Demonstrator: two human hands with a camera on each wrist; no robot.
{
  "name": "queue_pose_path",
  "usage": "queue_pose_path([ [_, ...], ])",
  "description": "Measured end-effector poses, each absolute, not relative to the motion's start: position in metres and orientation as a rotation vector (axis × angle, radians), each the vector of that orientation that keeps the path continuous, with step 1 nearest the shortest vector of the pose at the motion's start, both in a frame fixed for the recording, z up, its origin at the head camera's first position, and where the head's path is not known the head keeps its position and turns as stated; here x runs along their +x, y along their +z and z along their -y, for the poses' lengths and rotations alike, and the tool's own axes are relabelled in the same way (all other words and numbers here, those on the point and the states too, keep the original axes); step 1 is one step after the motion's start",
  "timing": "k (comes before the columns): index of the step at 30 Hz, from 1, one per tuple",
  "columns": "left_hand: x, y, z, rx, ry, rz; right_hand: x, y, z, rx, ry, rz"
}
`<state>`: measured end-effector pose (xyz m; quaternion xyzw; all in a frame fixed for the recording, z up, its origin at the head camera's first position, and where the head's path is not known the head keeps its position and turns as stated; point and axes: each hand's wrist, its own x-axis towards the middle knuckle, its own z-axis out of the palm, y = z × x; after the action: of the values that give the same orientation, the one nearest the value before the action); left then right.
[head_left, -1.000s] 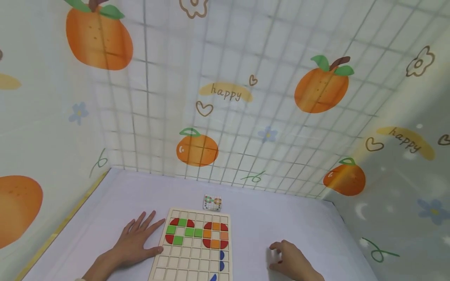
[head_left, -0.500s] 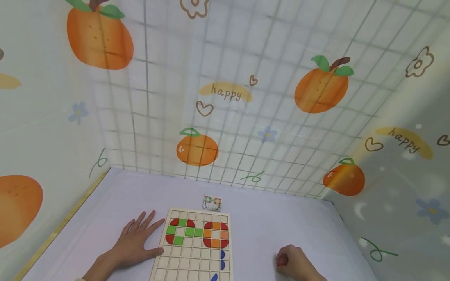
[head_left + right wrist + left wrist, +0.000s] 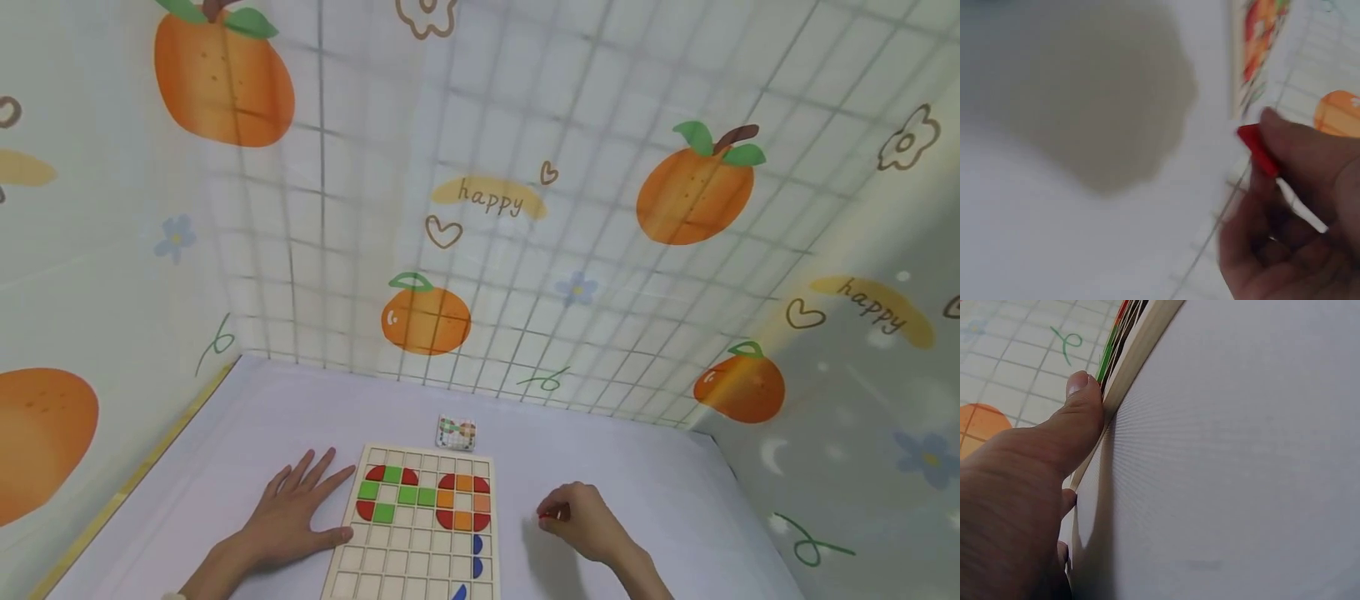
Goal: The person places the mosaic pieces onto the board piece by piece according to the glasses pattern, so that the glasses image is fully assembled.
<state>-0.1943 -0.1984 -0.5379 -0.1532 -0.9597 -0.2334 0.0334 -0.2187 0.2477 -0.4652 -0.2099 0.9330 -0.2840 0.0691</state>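
Between the thumb and fingers of my right hand point(image 3: 585, 518) is a small red tile point(image 3: 1257, 149), held above the table to the right of the board; the fingers partly cover it. My left hand point(image 3: 288, 510) rests with fingers spread on the table, its thumb point(image 3: 1082, 403) against the board's left edge. The pale wooden grid board point(image 3: 396, 562) carries red quarter-round pieces point(image 3: 365, 510), green squares point(image 3: 384, 513), orange squares point(image 3: 464, 483) and a pinkish square point(image 3: 482, 503). Blue half-round pieces point(image 3: 477, 545) sit in its right column, with another blue piece point(image 3: 460, 592) lower down.
A small pattern card point(image 3: 456, 432) lies just beyond the board's far edge. The white table point(image 3: 637, 458) meets curtains point(image 3: 510, 275) printed with oranges at the back and sides. A yellow strip point(image 3: 161, 446) runs along the left table edge.
My right hand has closed its fingers on a red tile, then lifted and moved left and away from me, nearer the board. The left hand stays in place; the head view shifts slightly.
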Motion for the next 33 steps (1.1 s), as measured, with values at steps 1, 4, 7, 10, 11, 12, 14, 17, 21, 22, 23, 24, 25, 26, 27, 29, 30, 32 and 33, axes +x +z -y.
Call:
queue_pose_path([
  [1,-0.194,-0.537,0.198,-0.472,-0.721,2.951,-0.223,-0.464,-0.240,-0.635,-0.883,-2.817],
  [4,-0.194,-0.536,0.197,-0.469,-0.722,2.962,-0.233,-0.464,-0.218,-0.611,-1.043,-2.795],
  [7,-0.194,-0.536,0.197,-0.472,-0.724,2.972,-0.239,-0.466,-0.197,-0.585,-1.248,-2.726],
  [10,-0.195,-0.538,0.197,-0.471,-0.739,2.963,-0.243,-0.468,-0.177,-0.568,-1.399,-2.674],
  [11,-0.195,-0.539,0.197,-0.468,-0.746,2.958,-0.245,-0.469,-0.170,-0.555,-1.441,-2.653],
  [12,-0.196,-0.540,0.197,-0.468,-0.753,2.956,-0.246,-0.470,-0.164,-0.539,-1.476,-2.638],
  [14,-0.196,-0.541,0.198,-0.467,-0.756,2.949,-0.248,-0.472,-0.152,-0.529,-1.535,-2.603],
  [17,-0.196,-0.541,0.197,-0.470,-0.749,2.948,-0.248,-0.474,-0.136,-0.538,-1.590,-2.548],
  [21,-0.195,-0.540,0.197,-0.472,-0.730,2.955,-0.246,-0.477,-0.120,-0.574,-1.614,-2.499],
  [22,-0.195,-0.539,0.197,-0.473,-0.727,2.956,-0.245,-0.477,-0.117,-0.579,-1.604,-2.500],
  [23,-0.195,-0.539,0.197,-0.475,-0.728,2.956,-0.244,-0.478,-0.113,-0.586,-1.591,-2.498],
  [24,-0.195,-0.539,0.197,-0.470,-0.726,2.962,-0.242,-0.478,-0.110,-0.590,-1.576,-2.493],
  [25,-0.195,-0.540,0.197,-0.470,-0.725,2.961,-0.241,-0.480,-0.107,-0.603,-1.557,-2.492],
  [26,-0.195,-0.540,0.197,-0.468,-0.724,2.962,-0.240,-0.481,-0.104,-0.628,-1.529,-2.495],
  [27,-0.195,-0.540,0.197,-0.464,-0.725,2.965,-0.239,-0.482,-0.101,-0.648,-1.498,-2.496],
  [29,-0.195,-0.540,0.197,-0.457,-0.728,2.970,-0.236,-0.486,-0.095,-0.677,-1.443,-2.492],
  [30,-0.196,-0.540,0.197,-0.453,-0.728,2.974,-0.235,-0.488,-0.092,-0.690,-1.418,-2.496],
  [32,-0.196,-0.541,0.197,-0.446,-0.731,2.978,-0.234,-0.493,-0.086,-0.715,-1.372,-2.514],
  [33,-0.197,-0.541,0.197,-0.446,-0.732,2.978,-0.234,-0.495,-0.083,-0.708,-1.365,-2.515],
])
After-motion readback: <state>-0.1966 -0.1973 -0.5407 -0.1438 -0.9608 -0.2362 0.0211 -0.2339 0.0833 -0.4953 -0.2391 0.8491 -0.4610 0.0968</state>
